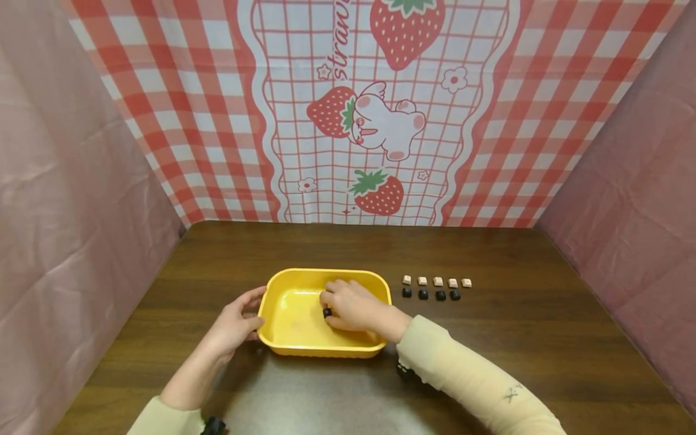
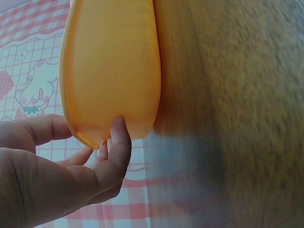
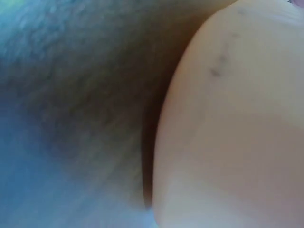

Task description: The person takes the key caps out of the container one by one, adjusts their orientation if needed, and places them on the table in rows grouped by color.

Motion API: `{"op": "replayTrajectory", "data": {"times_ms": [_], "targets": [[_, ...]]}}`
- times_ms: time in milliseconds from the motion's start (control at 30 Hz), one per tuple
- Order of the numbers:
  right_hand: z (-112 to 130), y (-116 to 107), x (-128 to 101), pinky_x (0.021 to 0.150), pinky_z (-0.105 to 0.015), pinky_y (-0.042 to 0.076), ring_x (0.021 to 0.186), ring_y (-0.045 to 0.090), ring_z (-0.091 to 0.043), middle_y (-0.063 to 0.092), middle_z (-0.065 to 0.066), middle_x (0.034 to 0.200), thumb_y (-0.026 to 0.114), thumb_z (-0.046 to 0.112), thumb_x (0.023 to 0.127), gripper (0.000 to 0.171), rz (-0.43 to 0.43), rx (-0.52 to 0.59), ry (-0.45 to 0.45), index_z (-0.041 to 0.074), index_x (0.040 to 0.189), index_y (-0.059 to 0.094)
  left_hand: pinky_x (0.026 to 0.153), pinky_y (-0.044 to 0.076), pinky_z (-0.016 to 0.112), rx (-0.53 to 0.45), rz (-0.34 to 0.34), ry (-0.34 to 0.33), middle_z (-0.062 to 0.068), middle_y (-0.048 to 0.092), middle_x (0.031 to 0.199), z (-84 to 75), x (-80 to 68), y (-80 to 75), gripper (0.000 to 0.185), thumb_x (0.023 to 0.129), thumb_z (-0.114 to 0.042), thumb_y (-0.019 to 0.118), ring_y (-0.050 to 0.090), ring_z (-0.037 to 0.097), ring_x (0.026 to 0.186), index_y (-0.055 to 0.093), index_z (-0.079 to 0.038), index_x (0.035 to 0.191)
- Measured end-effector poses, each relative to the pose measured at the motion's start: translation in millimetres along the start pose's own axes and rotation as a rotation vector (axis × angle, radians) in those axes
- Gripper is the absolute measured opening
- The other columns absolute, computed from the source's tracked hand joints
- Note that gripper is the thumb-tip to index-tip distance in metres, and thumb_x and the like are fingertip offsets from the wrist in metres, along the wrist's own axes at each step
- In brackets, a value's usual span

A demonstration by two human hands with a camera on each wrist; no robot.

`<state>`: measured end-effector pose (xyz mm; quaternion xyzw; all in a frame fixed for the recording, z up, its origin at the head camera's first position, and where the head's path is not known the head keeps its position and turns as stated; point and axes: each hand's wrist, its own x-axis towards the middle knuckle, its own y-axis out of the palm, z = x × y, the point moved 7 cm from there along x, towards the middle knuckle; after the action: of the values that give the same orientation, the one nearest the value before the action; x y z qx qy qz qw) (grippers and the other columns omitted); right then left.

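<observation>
A yellow plastic tub (image 1: 296, 350) stands on the table, its inside facing up in the head view. My left hand (image 1: 234, 326) grips the tub's left end, with digits on both sides of the rim in the left wrist view. My right hand (image 1: 353, 307) reaches down inside the tub, towards its right half. Between its thumb and fingers I see a small black keycap (image 1: 327, 312), partly hidden by the fingers. The right wrist view is filled by the blurred outer wall of the tub (image 3: 232, 142), and that hand's fingers are out of sight there.
Right of the tub lie two rows of keycaps on the dark wooden table (image 1: 489, 356): several white keycaps (image 1: 437, 281) behind, several black keycaps (image 1: 440, 295) in front. A strawberry-patterned cloth (image 1: 348, 151) hangs behind; pink curtains (image 1: 81, 181) flank both sides.
</observation>
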<state>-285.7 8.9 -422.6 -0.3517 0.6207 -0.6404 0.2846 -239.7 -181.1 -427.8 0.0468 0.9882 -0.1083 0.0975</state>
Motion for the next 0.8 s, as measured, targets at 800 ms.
{"op": "replayTrajectory", "data": {"times_ms": [800], "targets": [[-33.2,-55.8,-40.6,0.068,-0.032,0.038,0.084,0.047,-0.015,0.052,0.004,0.089,0.07,0.03,0.082,0.019,-0.004,0.03,0.095,0.019,0.094,0.061,0.059,0.052,0.027,-0.016,-0.003,0.003,0.028,0.042,0.134,-0.7,-0.4,-0.3,0.061,0.086,0.012,0.048,0.059,0.03,0.098,0.034,-0.002,0.143]]}}
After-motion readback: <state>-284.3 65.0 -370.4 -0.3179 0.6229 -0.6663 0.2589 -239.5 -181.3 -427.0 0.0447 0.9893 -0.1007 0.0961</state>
